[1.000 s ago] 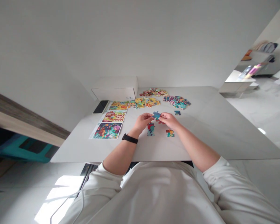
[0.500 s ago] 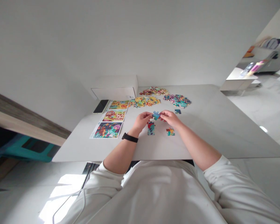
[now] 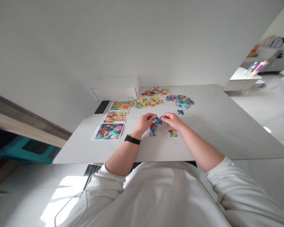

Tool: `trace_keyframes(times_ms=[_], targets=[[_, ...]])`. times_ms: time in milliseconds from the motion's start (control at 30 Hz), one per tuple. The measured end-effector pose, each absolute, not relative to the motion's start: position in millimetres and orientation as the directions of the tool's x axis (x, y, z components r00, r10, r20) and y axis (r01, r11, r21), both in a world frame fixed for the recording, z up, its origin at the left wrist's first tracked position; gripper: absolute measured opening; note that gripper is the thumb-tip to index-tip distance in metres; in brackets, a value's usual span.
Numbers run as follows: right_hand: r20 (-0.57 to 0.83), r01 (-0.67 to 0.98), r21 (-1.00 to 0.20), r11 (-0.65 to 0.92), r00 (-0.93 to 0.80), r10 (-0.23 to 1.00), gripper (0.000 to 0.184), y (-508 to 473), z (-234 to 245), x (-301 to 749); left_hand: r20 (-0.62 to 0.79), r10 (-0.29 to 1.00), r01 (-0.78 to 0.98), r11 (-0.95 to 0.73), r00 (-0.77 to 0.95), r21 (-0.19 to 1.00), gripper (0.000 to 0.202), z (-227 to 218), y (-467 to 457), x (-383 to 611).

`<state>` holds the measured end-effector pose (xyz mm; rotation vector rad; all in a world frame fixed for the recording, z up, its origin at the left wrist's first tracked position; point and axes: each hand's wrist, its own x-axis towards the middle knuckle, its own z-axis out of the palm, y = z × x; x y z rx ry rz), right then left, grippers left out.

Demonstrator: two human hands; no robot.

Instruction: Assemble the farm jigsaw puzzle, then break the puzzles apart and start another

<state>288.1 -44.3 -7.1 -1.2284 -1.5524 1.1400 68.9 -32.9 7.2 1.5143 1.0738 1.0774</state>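
Blue piece (image 3: 158, 120) pinched between left hand (image 3: 145, 121) and right hand (image 3: 170, 119), fingertips of both narrowed on it, low over the worktop (image 3: 210, 132). Orientation too small to tell. Just nearer than the piece: a joined red-teal section (image 3: 152, 130); to its right, a small section (image 3: 172, 133). Beyond: three loose heaps (image 3: 180, 101). Left: three picture cards (image 3: 109, 131), phone (image 3: 102, 107), white box (image 3: 115, 88). No legible writing.

the pale grey counter (image 3: 210, 126) looks smooth and matt, like stone or laminate. the small blue jigsaw piece (image 3: 158, 120) and the loose colourful jigsaw pieces (image 3: 180, 101) near the far edge look like printed card. the three printed picture sheets (image 3: 115, 117) are glossy paper. the white rectangular box (image 3: 115, 88) looks like matt cardboard. the black wristband (image 3: 132, 139) looks rubbery.
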Motion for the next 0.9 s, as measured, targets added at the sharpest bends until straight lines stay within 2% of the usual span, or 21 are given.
trace_keyframes(times_ms=[233, 367, 567, 900], targets=[[-0.004, 0.127, -0.992, 0.012, -0.128, 0.992, 0.032, -43.6, -4.8, 286.9, 0.083, 0.971, 0.137, -0.116, 0.225, 0.984, 0.044, 4.9, -33.8, 68.0], [-0.015, 0.101, -0.995, -0.001, -0.130, 0.991, 0.033, -43.5, -5.7, 285.6, 0.078, 0.960, 0.107, -0.110, 0.270, 0.988, 0.043, 5.1, -35.1, 68.5], [-0.035, 0.116, -0.993, -0.016, -0.167, 0.985, 0.033, -45.0, -5.6, 284.5, 0.071, 0.966, 0.066, -0.090, 0.247, 0.994, 0.040, 5.0, -34.1, 67.5], [0.019, 0.197, -0.979, 0.053, -0.169, 0.985, 0.028, -44.3, -9.0, 286.0, 0.091, 0.970, 0.062, -0.107, 0.224, 0.992, 0.038, -0.6, -30.0, 67.5]])
